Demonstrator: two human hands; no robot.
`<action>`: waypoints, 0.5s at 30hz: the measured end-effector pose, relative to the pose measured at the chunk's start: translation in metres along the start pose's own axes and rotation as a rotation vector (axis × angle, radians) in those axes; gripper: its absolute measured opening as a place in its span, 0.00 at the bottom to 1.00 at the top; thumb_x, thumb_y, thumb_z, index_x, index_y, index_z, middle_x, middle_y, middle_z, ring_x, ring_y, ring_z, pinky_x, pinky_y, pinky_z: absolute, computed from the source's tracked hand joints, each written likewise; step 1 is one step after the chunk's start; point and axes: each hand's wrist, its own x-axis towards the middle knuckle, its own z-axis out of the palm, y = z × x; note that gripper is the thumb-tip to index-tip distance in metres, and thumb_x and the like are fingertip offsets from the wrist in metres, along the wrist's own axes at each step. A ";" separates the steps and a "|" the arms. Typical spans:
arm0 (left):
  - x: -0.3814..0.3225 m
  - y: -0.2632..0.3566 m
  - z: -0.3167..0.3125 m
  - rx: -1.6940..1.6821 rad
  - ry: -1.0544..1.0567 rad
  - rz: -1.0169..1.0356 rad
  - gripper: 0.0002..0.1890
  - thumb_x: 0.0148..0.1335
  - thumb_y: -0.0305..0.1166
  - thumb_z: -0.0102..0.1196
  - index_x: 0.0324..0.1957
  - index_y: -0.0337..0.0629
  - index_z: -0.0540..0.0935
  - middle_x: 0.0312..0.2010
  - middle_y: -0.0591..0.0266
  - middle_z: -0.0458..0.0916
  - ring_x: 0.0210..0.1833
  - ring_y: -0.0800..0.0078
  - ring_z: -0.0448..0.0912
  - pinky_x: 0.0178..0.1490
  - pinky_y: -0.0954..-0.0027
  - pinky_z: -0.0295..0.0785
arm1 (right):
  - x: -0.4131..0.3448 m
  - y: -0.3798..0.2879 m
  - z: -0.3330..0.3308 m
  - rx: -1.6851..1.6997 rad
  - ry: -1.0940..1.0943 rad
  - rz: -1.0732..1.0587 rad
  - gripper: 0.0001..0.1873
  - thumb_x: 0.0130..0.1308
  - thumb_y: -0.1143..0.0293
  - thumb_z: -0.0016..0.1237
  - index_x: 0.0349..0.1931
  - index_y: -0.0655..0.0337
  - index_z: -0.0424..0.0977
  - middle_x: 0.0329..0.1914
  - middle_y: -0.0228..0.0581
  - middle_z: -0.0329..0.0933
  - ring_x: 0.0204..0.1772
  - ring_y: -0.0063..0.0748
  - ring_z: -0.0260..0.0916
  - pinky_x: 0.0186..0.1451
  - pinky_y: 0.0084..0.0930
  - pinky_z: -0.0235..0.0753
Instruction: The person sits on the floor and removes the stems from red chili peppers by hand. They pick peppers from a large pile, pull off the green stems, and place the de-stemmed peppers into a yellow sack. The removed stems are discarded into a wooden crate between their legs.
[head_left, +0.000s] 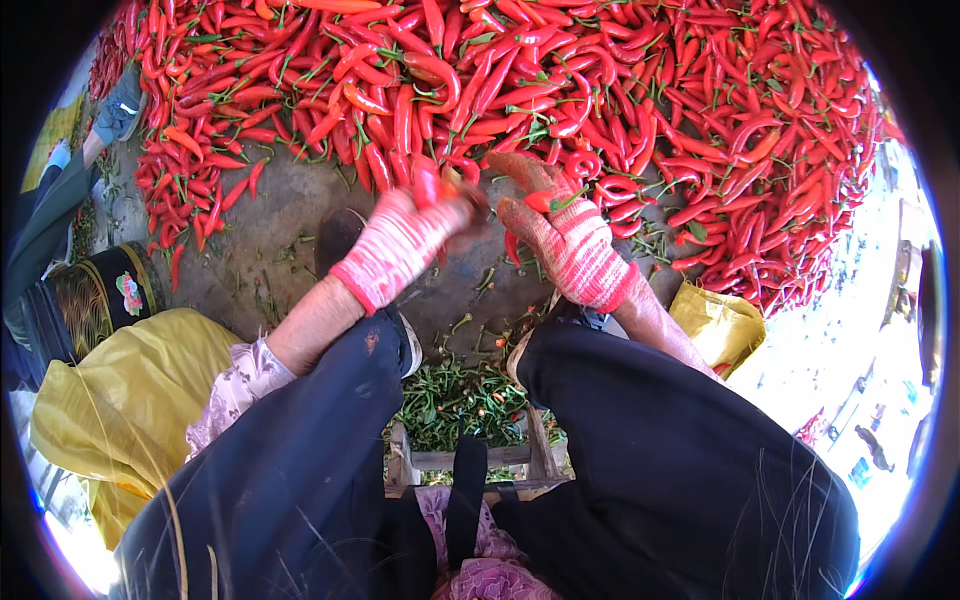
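A wide heap of red chili peppers (465, 75) with green stems lies on the ground in front of me. My left hand (412, 232), in a pink and white knitted glove, grips a red chili pepper (426, 182); its fingertips are blurred. To its right my right hand (559, 232), in a matching glove with stained fingers, holds another red chili pepper (538, 201) with a green stem between thumb and fingers. The two hands are a little apart, at the heap's near edge.
Green pepper stems (465, 397) litter the ground between my feet, by a wooden stool (536, 442). Yellow sacks lie at the left (150, 375) and right (716, 322). At the far left are another person's leg and shoe (120, 105), beside a black patterned object (112, 292).
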 end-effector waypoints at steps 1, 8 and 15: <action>-0.003 0.000 0.001 0.034 -0.106 -0.186 0.16 0.71 0.33 0.55 0.55 0.33 0.78 0.50 0.55 0.84 0.51 0.65 0.85 0.50 0.66 0.81 | 0.000 0.001 0.001 -0.034 0.004 -0.107 0.28 0.74 0.56 0.46 0.67 0.63 0.66 0.48 0.47 0.78 0.42 0.33 0.79 0.46 0.32 0.77; -0.014 0.014 0.009 -0.092 -0.168 -0.305 0.13 0.68 0.37 0.58 0.47 0.39 0.77 0.31 0.62 0.81 0.25 0.73 0.80 0.34 0.66 0.80 | -0.006 -0.003 0.005 0.561 0.114 0.273 0.24 0.75 0.59 0.47 0.65 0.65 0.68 0.45 0.37 0.80 0.44 0.20 0.74 0.50 0.24 0.74; -0.018 0.017 0.023 -0.166 -0.189 -0.357 0.12 0.67 0.34 0.59 0.47 0.39 0.77 0.31 0.59 0.83 0.29 0.69 0.84 0.33 0.70 0.80 | -0.011 -0.011 -0.016 0.210 0.083 0.034 0.09 0.66 0.74 0.59 0.46 0.62 0.80 0.37 0.36 0.82 0.38 0.24 0.78 0.43 0.26 0.77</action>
